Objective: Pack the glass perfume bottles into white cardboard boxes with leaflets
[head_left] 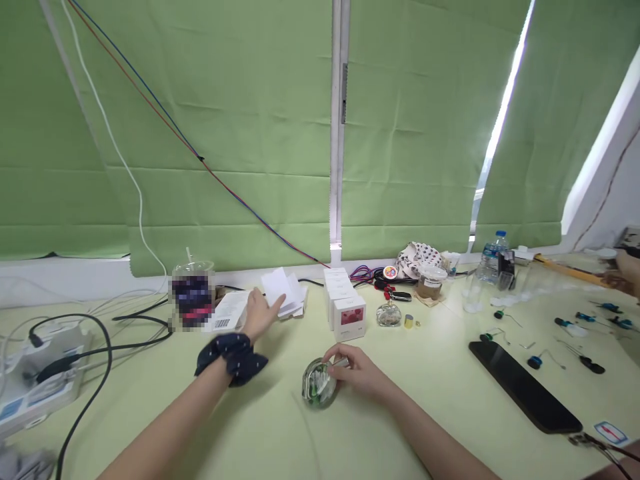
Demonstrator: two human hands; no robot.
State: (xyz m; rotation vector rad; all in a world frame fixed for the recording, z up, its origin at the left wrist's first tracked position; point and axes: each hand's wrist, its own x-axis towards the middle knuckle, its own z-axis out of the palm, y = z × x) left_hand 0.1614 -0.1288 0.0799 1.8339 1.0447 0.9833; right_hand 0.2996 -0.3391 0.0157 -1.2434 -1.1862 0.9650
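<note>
My left hand (261, 312) reaches forward with a dark scrunchie (231, 357) on its wrist. Its fingers lie stretched out on a pile of white paper boxes and cards (285, 293). My right hand (356, 367) rests on the pale green table (280, 427), its fingers curled round the silver cap of a round glass perfume bottle (319, 384). A row of white and pink boxes (344, 305) stands just behind that bottle.
A plastic cup (193, 295) stands at the left beside cables and a white power strip (35, 373). A small glass bottle (389, 313), a jar (430, 281), a water bottle (493, 257), several small screwdrivers (575, 327) and a black phone (525, 385) lie to the right. Another person's hand (623, 270) shows at the far right.
</note>
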